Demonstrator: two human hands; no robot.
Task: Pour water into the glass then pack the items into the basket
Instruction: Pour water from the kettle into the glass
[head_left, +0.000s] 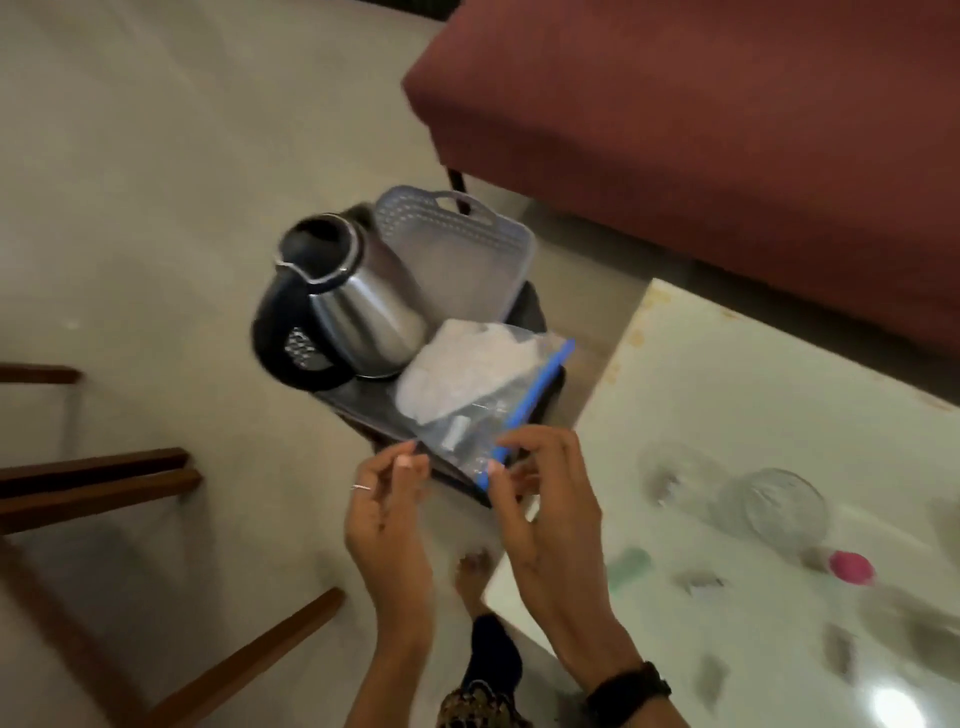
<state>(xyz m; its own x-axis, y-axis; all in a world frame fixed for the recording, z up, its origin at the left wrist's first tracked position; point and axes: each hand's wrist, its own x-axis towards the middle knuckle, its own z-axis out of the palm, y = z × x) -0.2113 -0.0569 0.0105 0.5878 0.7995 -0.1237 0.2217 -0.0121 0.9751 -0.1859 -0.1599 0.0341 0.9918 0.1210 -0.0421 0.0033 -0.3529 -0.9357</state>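
Nearest the camera, both forearms reach forward, the right one wearing a dark wristband (628, 686). The right hand (540, 499) has its fingers curled and pinches the near end of the blue zip strip (535, 410) of a clear plastic bag (467, 384). The left hand (384, 499), with a ring on one finger, has its thumb and fingertips brought together at the bag's near corner; the motion blur makes it hard to say whether they actually grip the plastic or only touch it. A bare foot (472, 571) shows on the floor below the hands. To the right, the pale glossy bench (727, 395) carries a clear glass (779, 509), lying blurred near the middle of the surface, with a pink round object (852, 569), a green smear (628, 566) and several dark blurred bits near it; what these are cannot be told. The bag holds something whitish and a small grey piece, and it rests on a dark tray-like stand (374, 410) just beyond the hands, off the bench's corner. Beside the bag on the same stand sits a steel electric kettle (343, 306) with a black handle and open top, tilted in this view. Behind the kettle and bag stands the pale blue perforated basket (467, 244), tipped up so its inside faces the camera. At the left edge are brown wooden chair parts (104, 483), and farthest off a dark red cushioned seat (701, 114).
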